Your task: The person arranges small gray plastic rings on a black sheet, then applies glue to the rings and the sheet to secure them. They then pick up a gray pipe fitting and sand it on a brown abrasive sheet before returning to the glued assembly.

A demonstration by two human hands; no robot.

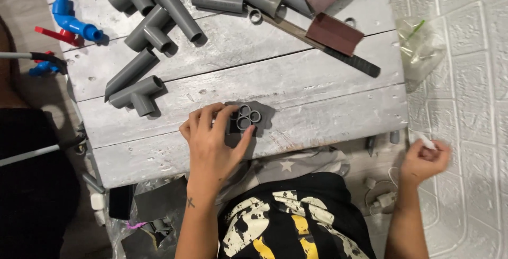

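My left hand rests on the grey wooden board, with fingers and thumb around a cluster of short grey pipe rings standing on end. Off the board's right side, my right hand is closed on a small white object above the floor. Its kind is too blurred to tell.
Several grey pipes and tee fittings lie on the board's far left and top. A blue elbow fitting lies at the left edge. A folded brown sandpaper sheet, a long file and a clear plastic bag sit to the right.
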